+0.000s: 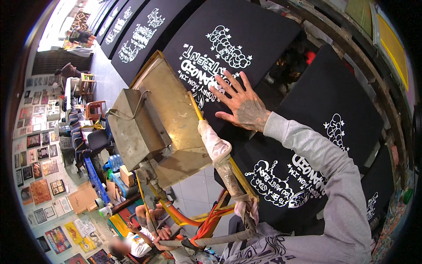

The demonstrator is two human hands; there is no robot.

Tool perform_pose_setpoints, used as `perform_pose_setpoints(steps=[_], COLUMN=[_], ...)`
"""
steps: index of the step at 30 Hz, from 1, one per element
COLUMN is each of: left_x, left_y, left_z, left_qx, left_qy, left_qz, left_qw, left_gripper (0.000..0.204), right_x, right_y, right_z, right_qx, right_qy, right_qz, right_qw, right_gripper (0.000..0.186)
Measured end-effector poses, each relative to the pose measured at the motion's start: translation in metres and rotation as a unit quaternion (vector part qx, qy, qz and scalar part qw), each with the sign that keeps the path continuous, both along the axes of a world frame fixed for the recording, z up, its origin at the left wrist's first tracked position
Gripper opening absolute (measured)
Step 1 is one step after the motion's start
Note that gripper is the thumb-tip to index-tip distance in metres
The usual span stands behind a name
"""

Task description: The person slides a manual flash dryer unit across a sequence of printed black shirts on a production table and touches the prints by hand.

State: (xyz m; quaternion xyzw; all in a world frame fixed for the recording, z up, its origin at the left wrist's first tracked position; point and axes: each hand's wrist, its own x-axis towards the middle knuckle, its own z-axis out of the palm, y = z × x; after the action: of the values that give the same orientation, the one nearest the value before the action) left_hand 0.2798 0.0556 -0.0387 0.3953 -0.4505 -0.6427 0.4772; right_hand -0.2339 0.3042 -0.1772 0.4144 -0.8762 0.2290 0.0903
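Observation:
My right hand (241, 104) lies flat with fingers spread on a black T-shirt (246, 48) with a white print, stretched over a board. It holds nothing. A grey sleeve covers that arm. Just left of the hand hangs a worn metal heater box (165, 119) on a yellow frame. A cloth-wrapped handle (220, 163) runs down from the box and curves toward the lower edge. My left hand (165, 234) is closed around the end of that handle. A second printed black shirt (303, 176) lies on the board nearest me, under my right forearm.
More black printed shirts (140, 33) on boards run in a row to the far left. Orange hoses (206, 220) hang under the heater. A seated person (134, 242) is low on the left, beside boxes, a water bottle (115, 162) and prints on the floor. Framed screens (393, 48) lean at right.

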Motion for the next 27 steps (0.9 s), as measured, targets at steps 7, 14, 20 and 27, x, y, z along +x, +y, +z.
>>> perform_pose_setpoints(steps=[7, 14, 20, 27], left_x=[0.006, 0.011, 0.014, 0.032], left_y=[-0.003, -0.005, -0.007, -0.018], left_z=[-0.002, -0.006, -0.007, -0.014], left_qx=[0.006, 0.011, 0.012, 0.014], left_qy=[0.002, 0.008, 0.009, 0.011], left_qz=[-0.007, -0.020, -0.033, -0.074], left_qw=[1.000, 1.000, 0.999, 0.997], left_gripper=[0.009, 0.012, 0.015, 0.019], right_x=[0.010, 0.007, -0.003, -0.018], right_y=[0.011, 0.010, -0.005, -0.019], right_z=[-0.002, -0.006, -0.006, -0.010], right_qx=[-0.002, 0.031, 0.036, 0.024], right_qy=[-0.010, 0.023, 0.020, 0.046], right_qz=[0.026, 0.047, 0.044, 0.052], right_qw=[1.000, 0.998, 0.998, 0.997], right_gripper=[0.081, 0.083, 0.084, 0.081])
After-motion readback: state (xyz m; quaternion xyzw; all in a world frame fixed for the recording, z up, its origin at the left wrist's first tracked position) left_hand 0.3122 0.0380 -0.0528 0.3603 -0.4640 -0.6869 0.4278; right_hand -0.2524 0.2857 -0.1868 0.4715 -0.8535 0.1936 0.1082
